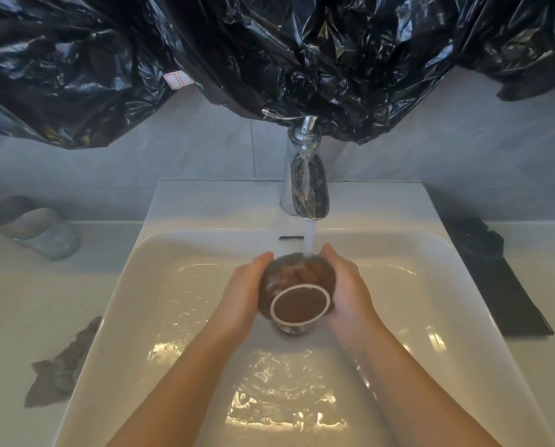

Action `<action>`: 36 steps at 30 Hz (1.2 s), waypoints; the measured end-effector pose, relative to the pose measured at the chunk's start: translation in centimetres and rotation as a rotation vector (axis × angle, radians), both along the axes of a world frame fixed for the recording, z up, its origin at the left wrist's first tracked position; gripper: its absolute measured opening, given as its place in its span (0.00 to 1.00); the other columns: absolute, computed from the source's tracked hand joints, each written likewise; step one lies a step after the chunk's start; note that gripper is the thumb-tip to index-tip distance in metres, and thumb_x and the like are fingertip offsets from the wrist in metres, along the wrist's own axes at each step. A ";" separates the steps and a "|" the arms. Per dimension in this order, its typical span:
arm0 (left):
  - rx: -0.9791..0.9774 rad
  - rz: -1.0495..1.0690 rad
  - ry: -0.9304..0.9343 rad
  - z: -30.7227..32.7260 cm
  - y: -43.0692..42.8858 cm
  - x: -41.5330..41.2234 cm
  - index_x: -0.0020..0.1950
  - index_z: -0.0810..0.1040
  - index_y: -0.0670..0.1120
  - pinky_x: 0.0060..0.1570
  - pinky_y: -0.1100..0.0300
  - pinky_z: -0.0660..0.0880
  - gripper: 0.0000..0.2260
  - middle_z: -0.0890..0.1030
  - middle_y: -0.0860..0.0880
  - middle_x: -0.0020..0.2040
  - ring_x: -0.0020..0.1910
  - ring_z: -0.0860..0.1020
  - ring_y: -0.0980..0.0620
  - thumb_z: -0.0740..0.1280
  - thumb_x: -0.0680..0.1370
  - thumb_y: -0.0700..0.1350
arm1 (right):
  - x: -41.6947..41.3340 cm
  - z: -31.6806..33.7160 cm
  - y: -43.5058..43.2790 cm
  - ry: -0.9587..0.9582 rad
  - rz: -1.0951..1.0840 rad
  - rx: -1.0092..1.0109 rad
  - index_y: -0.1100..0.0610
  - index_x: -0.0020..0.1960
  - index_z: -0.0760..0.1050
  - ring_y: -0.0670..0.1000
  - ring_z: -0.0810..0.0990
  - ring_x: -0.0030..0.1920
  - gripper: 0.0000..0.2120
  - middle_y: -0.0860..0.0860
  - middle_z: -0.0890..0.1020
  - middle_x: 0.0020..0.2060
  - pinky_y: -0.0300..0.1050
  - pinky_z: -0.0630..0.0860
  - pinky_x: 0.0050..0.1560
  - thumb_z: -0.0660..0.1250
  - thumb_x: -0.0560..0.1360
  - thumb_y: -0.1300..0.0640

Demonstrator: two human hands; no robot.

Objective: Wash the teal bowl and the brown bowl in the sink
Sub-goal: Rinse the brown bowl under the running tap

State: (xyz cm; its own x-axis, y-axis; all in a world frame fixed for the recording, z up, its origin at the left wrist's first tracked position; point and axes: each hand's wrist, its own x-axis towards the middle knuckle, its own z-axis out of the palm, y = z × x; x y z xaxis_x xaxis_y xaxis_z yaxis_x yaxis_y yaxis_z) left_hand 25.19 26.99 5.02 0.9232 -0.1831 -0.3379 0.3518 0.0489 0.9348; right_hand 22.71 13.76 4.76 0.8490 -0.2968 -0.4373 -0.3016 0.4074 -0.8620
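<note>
Water [309, 237] from the chrome single-lever tap [308, 188] falls in a steady stream onto the upper side of the brown glazed ceramic bowl [298, 304]. The bowl is held on its side above the middle of the white rectangular ceramic sink [205, 201], its pale-ringed foot toward the camera and its mouth toward the tap. Left hand [245, 291] cups the bowl's left flank and right hand [347, 291] its right flank. On each, the fingers curve round the wall toward the far rim, so both hands have hold of the bowl and neither is free. Teal bowl is not in view, so its condition cannot be stated. Step in hand is judged to be rinsing the outside of the bowl. Recommended practice: turn the bowl slowly between the palms so the stream reaches the whole wall and the foot ring, then tip the mouth upward to flush the inside, which is hidden at present. Wet glaze is likely slippery, so the bowl is best held low over the basin, where a slip does little harm. Noted on the counter: a crumpled grey cloth [60, 362] left of the sink, a folded black item [495, 279] to the right, and a clear glass tumbler [34, 225] lying on its side at far left. Crinkled black plastic sheeting [269, 43] hangs above.
</note>
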 end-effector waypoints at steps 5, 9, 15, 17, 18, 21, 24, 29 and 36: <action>0.173 -0.279 -0.346 0.2 1.0 -0.4 0.35 0.76 0.41 0.34 0.60 0.70 0.21 0.76 0.51 0.31 0.32 0.74 0.54 0.63 0.76 0.58 | 0.3 -1.0 0.0 -0.013 0.127 -0.161 0.54 0.41 0.83 0.59 0.84 0.44 0.17 0.58 0.85 0.40 0.50 0.78 0.46 0.61 0.81 0.47; 0.282 -0.232 -0.559 -0.7 0.6 -0.8 0.34 0.70 0.45 0.32 0.63 0.65 0.18 0.69 0.56 0.29 0.30 0.68 0.58 0.59 0.73 0.59 | -0.3 -1.0 0.3 0.080 0.201 0.315 0.54 0.48 0.79 0.59 0.81 0.45 0.19 0.56 0.83 0.40 0.54 0.79 0.47 0.61 0.78 0.39; 0.473 -0.207 -0.708 -1.4 0.6 -1.0 0.34 0.68 0.52 0.32 0.62 0.65 0.15 0.71 0.54 0.30 0.31 0.70 0.57 0.57 0.76 0.59 | -0.3 -1.5 1.7 -0.123 0.165 0.442 0.59 0.66 0.67 0.58 0.78 0.44 0.19 0.57 0.78 0.44 0.50 0.77 0.41 0.59 0.81 0.49; 0.516 -0.265 -0.815 -1.5 0.7 -1.2 0.35 0.68 0.50 0.34 0.64 0.64 0.16 0.70 0.54 0.31 0.32 0.69 0.57 0.57 0.77 0.58 | 0.0 -1.4 1.6 -0.056 0.127 0.511 0.60 0.58 0.73 0.56 0.79 0.42 0.19 0.56 0.78 0.41 0.49 0.76 0.42 0.64 0.76 0.45; 0.564 -0.297 -0.884 -1.4 0.8 -1.3 0.35 0.69 0.48 0.37 0.64 0.64 0.17 0.70 0.54 0.32 0.33 0.68 0.57 0.57 0.78 0.57 | 0.2 -1.2 1.4 -0.025 0.111 0.569 0.59 0.54 0.75 0.55 0.79 0.42 0.17 0.56 0.79 0.39 0.50 0.76 0.44 0.67 0.74 0.46; 0.720 -0.381 -1.070 -1.1 0.8 -1.3 0.36 0.70 0.46 0.45 0.60 0.64 0.17 0.70 0.54 0.33 0.36 0.66 0.57 0.56 0.80 0.54 | 0.3 -0.3 0.0 0.008 0.156 0.664 0.60 0.48 0.79 0.57 0.81 0.41 0.12 0.58 0.81 0.39 0.51 0.76 0.47 0.67 0.73 0.51; 0.793 -0.438 -1.162 -1.1 1.1 -1.1 0.38 0.72 0.48 0.50 0.57 0.62 0.15 0.69 0.55 0.38 0.41 0.66 0.57 0.55 0.81 0.52 | -0.2 -0.7 -1.0 0.007 0.243 0.589 0.60 0.52 0.80 0.57 0.81 0.42 0.15 0.60 0.82 0.44 0.50 0.76 0.44 0.61 0.78 0.51; 0.586 -0.153 -0.609 -2.0 1.0 -0.7 0.61 0.72 0.52 0.63 0.60 0.67 0.15 0.67 0.54 0.62 0.61 0.68 0.59 0.61 0.76 0.42 | -0.3 -1.8 -1.0 -0.106 0.166 0.205 0.59 0.63 0.77 0.57 0.82 0.49 0.24 0.61 0.82 0.52 0.45 0.80 0.41 0.60 0.68 0.67; 1.125 -0.207 -0.392 -1.4 0.1 0.1 0.52 0.75 0.47 0.43 0.51 0.77 0.09 0.81 0.43 0.45 0.44 0.79 0.40 0.57 0.81 0.49 | -0.7 -0.9 -0.4 -0.124 0.328 -0.475 0.49 0.59 0.78 0.44 0.81 0.50 0.20 0.47 0.83 0.49 0.31 0.75 0.42 0.64 0.67 0.59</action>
